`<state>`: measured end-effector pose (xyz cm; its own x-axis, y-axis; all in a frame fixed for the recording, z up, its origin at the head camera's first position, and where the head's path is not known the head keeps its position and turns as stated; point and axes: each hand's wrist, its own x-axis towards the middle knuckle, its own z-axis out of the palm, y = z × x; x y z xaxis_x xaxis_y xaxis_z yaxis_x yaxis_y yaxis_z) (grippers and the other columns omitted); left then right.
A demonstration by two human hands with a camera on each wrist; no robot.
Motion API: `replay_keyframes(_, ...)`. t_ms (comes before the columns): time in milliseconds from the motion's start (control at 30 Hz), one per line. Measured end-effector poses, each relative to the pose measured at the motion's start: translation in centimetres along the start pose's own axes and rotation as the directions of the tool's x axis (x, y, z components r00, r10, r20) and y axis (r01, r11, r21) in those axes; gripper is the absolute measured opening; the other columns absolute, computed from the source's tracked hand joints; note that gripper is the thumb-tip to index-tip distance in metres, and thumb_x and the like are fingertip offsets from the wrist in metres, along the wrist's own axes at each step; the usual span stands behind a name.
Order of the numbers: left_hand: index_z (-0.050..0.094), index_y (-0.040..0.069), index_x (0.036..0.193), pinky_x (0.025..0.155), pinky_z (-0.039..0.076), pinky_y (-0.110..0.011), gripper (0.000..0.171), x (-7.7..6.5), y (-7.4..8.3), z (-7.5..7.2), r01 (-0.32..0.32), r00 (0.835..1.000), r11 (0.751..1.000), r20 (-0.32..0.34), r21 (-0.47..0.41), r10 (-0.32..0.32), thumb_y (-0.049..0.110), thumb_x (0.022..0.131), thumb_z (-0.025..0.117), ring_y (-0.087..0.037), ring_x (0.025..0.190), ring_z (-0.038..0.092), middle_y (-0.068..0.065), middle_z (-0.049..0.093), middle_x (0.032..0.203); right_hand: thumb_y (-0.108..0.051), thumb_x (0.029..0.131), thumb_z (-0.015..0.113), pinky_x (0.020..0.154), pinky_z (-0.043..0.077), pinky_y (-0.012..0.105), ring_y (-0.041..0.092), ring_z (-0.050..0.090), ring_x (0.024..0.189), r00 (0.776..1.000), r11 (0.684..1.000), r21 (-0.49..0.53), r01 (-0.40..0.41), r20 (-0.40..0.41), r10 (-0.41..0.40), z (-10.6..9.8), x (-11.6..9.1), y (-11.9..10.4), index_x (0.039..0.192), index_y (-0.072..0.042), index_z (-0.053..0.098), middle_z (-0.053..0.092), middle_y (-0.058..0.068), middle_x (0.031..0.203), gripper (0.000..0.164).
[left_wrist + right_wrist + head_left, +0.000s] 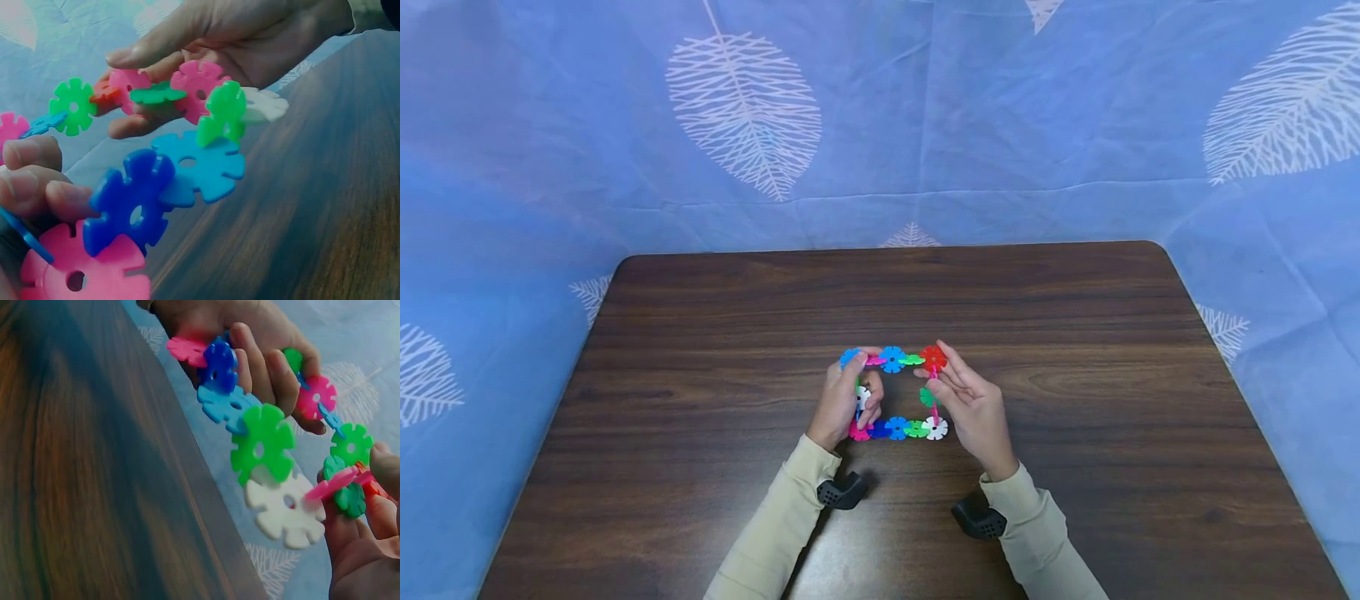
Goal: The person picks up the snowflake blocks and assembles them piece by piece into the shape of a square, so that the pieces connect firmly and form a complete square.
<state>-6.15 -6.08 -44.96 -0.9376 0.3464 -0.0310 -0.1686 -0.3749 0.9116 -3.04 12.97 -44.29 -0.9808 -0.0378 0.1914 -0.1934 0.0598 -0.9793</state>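
A square ring of interlocking plastic flower discs [892, 360] is held up over the table between both hands. Its slotted pieces are blue, green, pink, red and white. My left hand [835, 406] grips the ring's left side, fingers curled round it; they partly cover a white disc [863, 397]. On the opposite side, my right hand [979, 414] pinches the chain between thumb and fingers, close to a green disc [349, 499]. A red disc [933, 358] forms the far right corner and a white disc [285, 509] the near right one. A pink disc [84, 265] sits at the near left corner.
The dark wood-grain table [700, 375] has rounded far corners. Behind and beside it hangs a blue cloth [880, 125] with white leaf prints. Black wrist devices [842, 491] are worn at the cuffs of both light sleeves.
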Motion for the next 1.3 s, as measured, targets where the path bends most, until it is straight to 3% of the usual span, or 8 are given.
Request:
replay_keyframes(167,0.046,0.004,0.115,0.033,0.034,-0.022,0.032,0.2,0.0,0.2,0.032,0.999,0.999,-0.015,-0.027,-0.032,0.030,0.102,0.032,-0.005,0.028,0.036,0.005,0.042,0.046,-0.009,0.093,0.060,0.091,0.049,0.020,0.008,0.063,0.111,0.999,0.998,0.045,-0.038,0.021,0.037,-0.2,0.0,0.4,0.141,-0.003,0.041,0.058,0.028,0.124,0.052)
replay_keyframes(367,0.049,0.007,0.113,0.035,0.035,-0.022,0.031,0.3,-0.3,0.2,0.058,0.997,0.997,-0.043,-0.045,-0.060,0.032,0.103,0.032,-0.005,0.029,0.037,0.005,0.042,0.047,-0.008,0.095,0.056,0.079,0.057,0.029,0.013,0.069,0.099,0.997,0.992,0.124,-0.036,-0.060,0.044,0.3,0.4,0.3,0.135,0.003,0.046,0.058,0.028,0.125,0.043)
replay_keyframes(567,0.049,0.007,0.112,0.034,0.036,-0.022,0.034,0.2,-0.2,-0.1,0.036,0.998,0.999,-0.057,-0.022,-0.037,0.035,0.102,0.033,-0.006,0.029,0.037,0.005,0.042,0.047,-0.020,0.097,0.055,0.073,0.059,0.032,0.015,0.072,0.083,0.978,0.984,0.146,-0.098,-0.167,0.122,1.3,1.5,-0.3,0.111,0.008,0.056,0.069,0.013,0.102,0.031)
replay_keyframes(667,0.049,0.006,0.113,0.034,0.036,-0.022,0.036,0.1,-0.2,-0.1,0.038,0.998,0.999,-0.051,-0.023,-0.039,0.037,0.103,0.033,-0.007,0.029,0.037,0.005,0.043,0.047,-0.017,0.094,0.059,0.072,0.059,0.033,0.022,0.072,0.080,0.966,0.977,0.171,-0.130,-0.200,0.164,1.4,1.7,-0.7,0.100,0.008,0.057,0.070,0.007,0.093,0.026)
replay_keyframes(767,0.049,0.006,0.113,0.034,0.035,-0.023,0.037,0.1,-0.2,0.0,0.042,0.997,0.999,-0.058,-0.019,-0.043,0.038,0.102,0.034,-0.007,0.029,0.037,0.005,0.042,0.048,-0.012,0.092,0.062,0.073,0.059,0.033,0.027,0.072,0.079,0.962,0.975,0.171,-0.143,-0.209,0.178,1.5,1.7,-0.8,0.099,0.009,0.060,0.068,0.004,0.092,0.022)
replay_keyframes(900,0.049,0.007,0.113,0.034,0.035,-0.022,0.035,0.1,-0.2,0.1,0.038,0.996,0.999,-0.081,-0.001,-0.038,0.036,0.103,0.034,-0.006,0.029,0.037,0.005,0.042,0.048,-0.008,0.091,0.063,0.071,0.059,0.031,0.022,0.072,0.074,0.959,0.980,0.142,-0.141,-0.226,0.171,1.6,1.6,-0.7,0.098,0.011,0.061,0.068,0.008,0.092,0.021)
replay_keyframes(1033,0.049,0.007,0.111,0.034,0.035,-0.023,0.031,0.0,-0.3,0.3,0.021,0.995,1.000,-0.103,0.014,-0.020,0.033,0.103,0.033,-0.006,0.030,0.037,0.004,0.041,0.049,-0.009,0.091,0.062,0.070,0.059,0.031,0.014,0.072,0.071,0.954,0.985,0.108,-0.137,-0.253,0.160,1.8,1.6,-0.5,0.096,0.012,0.061,0.068,0.021,0.094,0.021)
replay_keyframes(1300,0.050,0.006,0.111,0.032,0.035,-0.022,0.030,0.0,-0.7,0.6,0.001,0.994,1.000,-0.111,0.019,0.002,0.030,0.102,0.035,-0.006,0.029,0.038,0.005,0.042,0.048,-0.010,0.091,0.063,0.073,0.057,0.035,0.019,0.073,0.077,0.946,0.983,0.141,-0.116,-0.285,0.152,2.0,1.6,0.0,0.097,0.014,0.061,0.065,0.031,0.100,0.025)
